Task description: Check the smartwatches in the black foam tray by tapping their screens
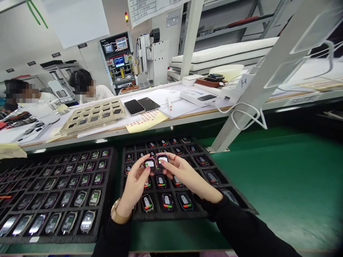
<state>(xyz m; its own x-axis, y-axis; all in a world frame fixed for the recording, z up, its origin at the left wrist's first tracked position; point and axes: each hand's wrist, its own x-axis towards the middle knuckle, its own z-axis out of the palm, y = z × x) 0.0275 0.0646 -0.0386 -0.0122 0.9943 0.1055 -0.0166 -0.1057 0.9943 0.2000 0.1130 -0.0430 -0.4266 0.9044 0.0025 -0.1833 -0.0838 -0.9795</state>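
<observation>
Two smartwatch bodies without straps are held side by side above a black foam tray [184, 213]. My left hand [137, 180] is closed on the left smartwatch [150, 164], its thumb at the lower edge of the lit screen. In my right hand [180, 170] is the right smartwatch [162, 160], with the thumb over part of its screen. Both screens show white and a little green; the text is too small to read. Below them, several more watches sit face up in the tray's compartments, such as one watch [147, 203] with a red and green strip.
Another foam tray [107, 200] full of watches lies to the left on the green surface [268, 178]. A raised shelf behind carries a beige tray [92, 116], phones [134, 107] and a white box [198, 98]. A slanted metal post [241, 103] with a white cable [248, 117] stands right. Two people sit beyond.
</observation>
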